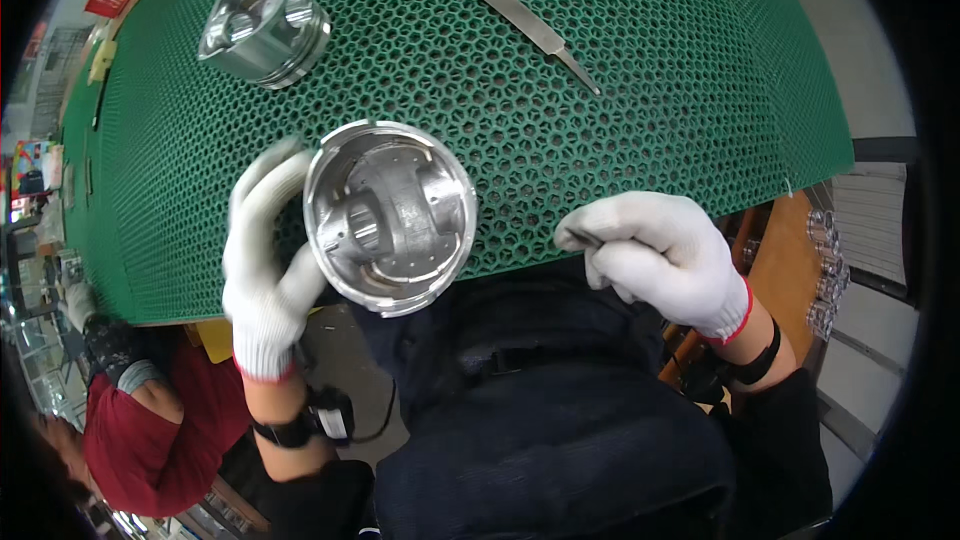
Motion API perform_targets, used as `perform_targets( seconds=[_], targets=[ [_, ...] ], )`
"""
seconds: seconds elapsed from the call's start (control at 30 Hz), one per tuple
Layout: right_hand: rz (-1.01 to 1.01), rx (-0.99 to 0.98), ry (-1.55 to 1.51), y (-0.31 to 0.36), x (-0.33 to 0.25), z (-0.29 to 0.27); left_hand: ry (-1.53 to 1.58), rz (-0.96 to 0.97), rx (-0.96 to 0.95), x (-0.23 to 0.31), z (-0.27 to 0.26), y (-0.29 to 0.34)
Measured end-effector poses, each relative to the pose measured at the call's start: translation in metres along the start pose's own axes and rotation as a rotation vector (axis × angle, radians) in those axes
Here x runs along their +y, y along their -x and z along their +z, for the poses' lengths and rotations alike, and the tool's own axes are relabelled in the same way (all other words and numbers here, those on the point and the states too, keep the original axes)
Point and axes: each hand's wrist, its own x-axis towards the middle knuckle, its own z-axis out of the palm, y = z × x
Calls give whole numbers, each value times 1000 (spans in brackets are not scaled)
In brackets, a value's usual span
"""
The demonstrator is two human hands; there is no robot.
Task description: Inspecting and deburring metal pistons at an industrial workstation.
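White-gloved, the left hand (262,275) clasps the near piston (410,205) with its fingers at the counter (690,130)'s near edge while the right hand (660,258) curls its fingers together, contents unclear, apparently mid-inspection, the next move likely needing steady support.

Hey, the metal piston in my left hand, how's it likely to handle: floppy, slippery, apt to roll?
The piston is probably stiff, as its walls look like solid metal. That shiny surface might slide a little against the gloved left hand. With its round outline, it could roll if laid on its side.
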Motion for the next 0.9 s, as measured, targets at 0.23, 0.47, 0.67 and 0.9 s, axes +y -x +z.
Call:
perform_targets(
  seconds=[0.23,0.47,0.67,0.9],
  targets=[
    [266,161,-500,-6,-4,4,-498,620,-300,81,15,-72],
    [-327,268,206,-8,11,6,-643,460,-217,111,58,-49],
    [-388,113,639,-17,1,0,-638,221,-402,111,58,-84],
    [-469,19,1081,-21,-4,-1,-735,160,-620,96,53,-121]
  ],
)
